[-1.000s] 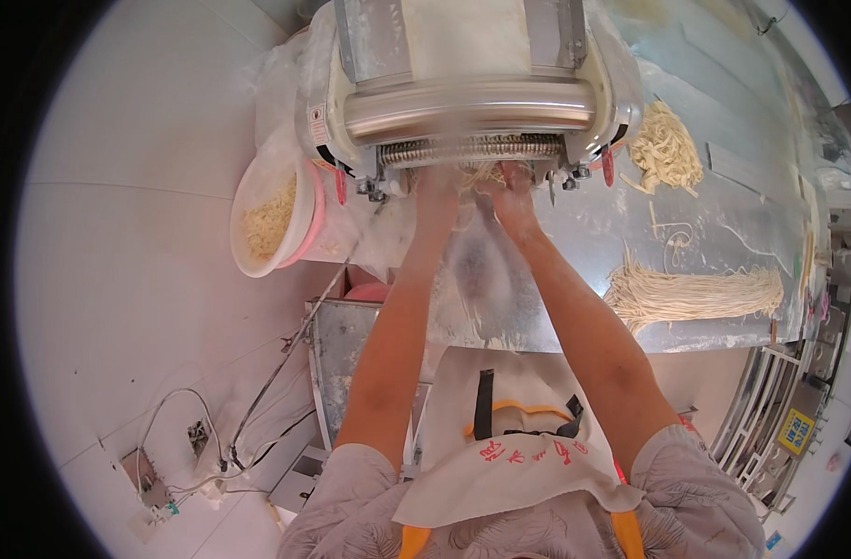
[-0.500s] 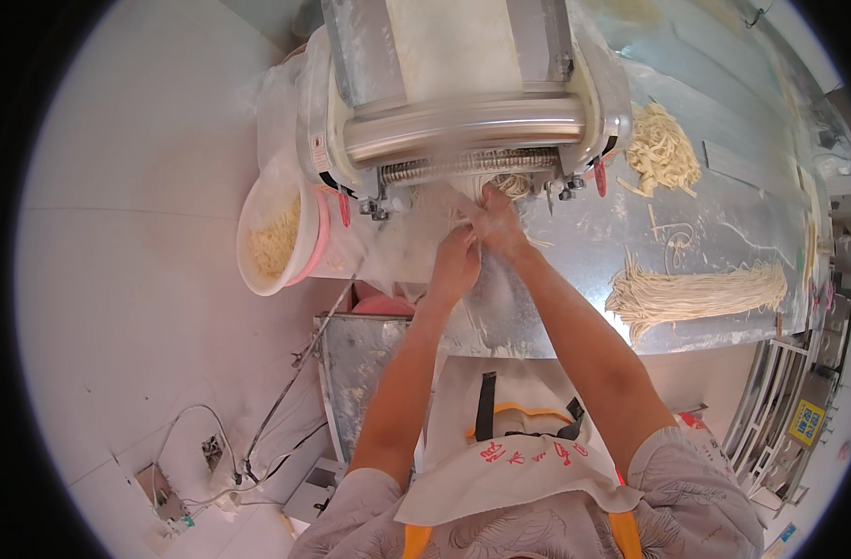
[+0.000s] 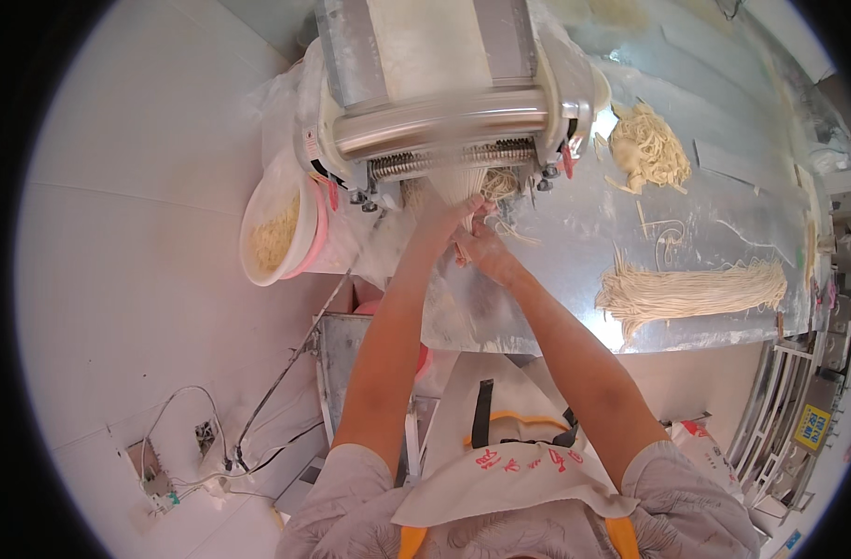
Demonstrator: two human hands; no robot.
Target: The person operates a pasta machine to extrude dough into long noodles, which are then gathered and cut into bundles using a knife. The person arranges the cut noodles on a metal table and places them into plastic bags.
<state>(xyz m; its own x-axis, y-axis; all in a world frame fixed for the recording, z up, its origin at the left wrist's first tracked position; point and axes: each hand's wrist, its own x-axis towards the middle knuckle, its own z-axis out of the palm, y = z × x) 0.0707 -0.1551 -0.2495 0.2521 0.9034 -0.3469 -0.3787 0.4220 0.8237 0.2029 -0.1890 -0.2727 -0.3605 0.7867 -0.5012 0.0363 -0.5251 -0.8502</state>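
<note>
A noodle machine [image 3: 444, 126] stands in front of me, with a wide pale dough sheet [image 3: 431, 47] running down to its metal roller. Below the ribbed cutter [image 3: 393, 168] hang fresh noodles [image 3: 465, 181] in a bundle of thin strands. My left hand [image 3: 442, 216] is closed on the strands from the left, its fingers at their front. Just below and to the right, my right hand [image 3: 482, 246] wraps round the lower part of the same bundle. The two hands touch or nearly touch. Loose tangled noodles [image 3: 505, 184] lie under the cutter's right end.
The floured metal table [image 3: 556, 279] extends to the right. On it lie a long bundle of noodles [image 3: 696, 289] and a heap of wide noodles [image 3: 651, 149]. A white tub [image 3: 250, 233] with dough crumbs stands left of the machine. Cables [image 3: 286, 396] hang at the lower left.
My left hand has risen toward the cutter, while my right hand has dropped slightly below it. More noodle strands show under the cutter. The whole view has shifted a little.
</note>
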